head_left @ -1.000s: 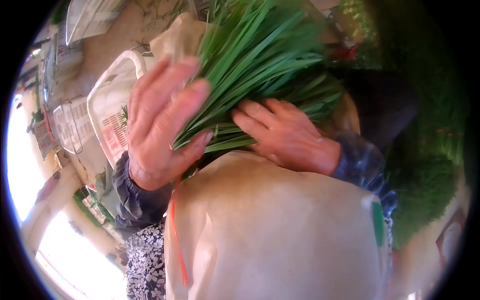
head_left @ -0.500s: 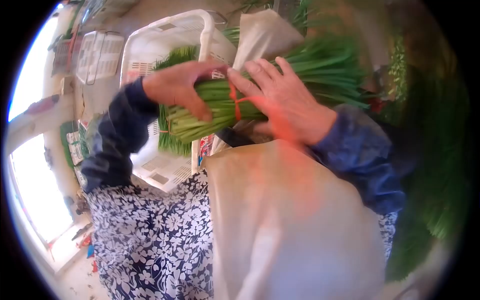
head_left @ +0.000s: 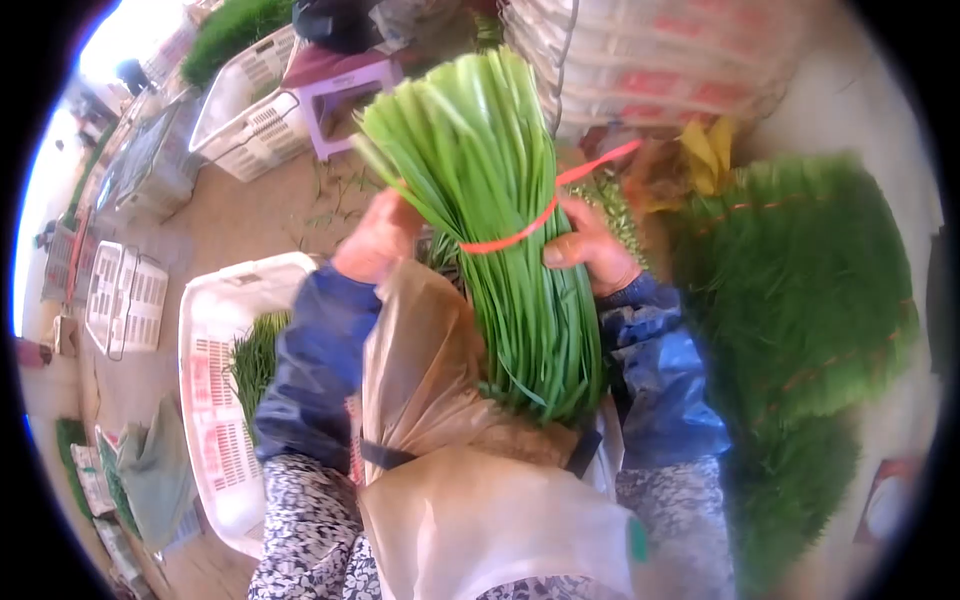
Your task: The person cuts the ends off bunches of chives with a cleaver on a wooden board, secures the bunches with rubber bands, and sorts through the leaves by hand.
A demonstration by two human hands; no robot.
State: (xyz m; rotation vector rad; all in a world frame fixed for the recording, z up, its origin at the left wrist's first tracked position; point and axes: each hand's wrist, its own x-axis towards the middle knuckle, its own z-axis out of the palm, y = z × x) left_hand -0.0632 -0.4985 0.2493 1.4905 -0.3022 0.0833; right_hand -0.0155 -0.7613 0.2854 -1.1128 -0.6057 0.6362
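A thick bunch of garlic chives (head_left: pixel 530 310) stands nearly upright over my lap, its paler end fanned out at the top and its darker end low against the apron (head_left: pixel 500 510). An orange-red tie (head_left: pixel 515 238) circles the bunch, with a loose tail sticking out to the upper right. My right hand (head_left: pixel 592 245) grips the right side beside the tie, thumb in front and fingers mostly hidden behind. On the left side, my left hand (head_left: pixel 380 238) is against the bunch, slightly blurred, its fingertips hidden behind the leaves.
A white basket (head_left: pixel 215 400) with some greens stands at my left. Tied chive bunches are piled (head_left: pixel 800 290) at my right. Ahead are a purple stool (head_left: pixel 350 95), another white basket (head_left: pixel 255 125) and a stack of white crates (head_left: pixel 660 65). Loose trimmings lie on the floor.
The bunch has turned from lying crosswise to nearly upright. My right hand has shifted from on top of the tie to the bunch's right side. The camera view has swung to show more floor ahead.
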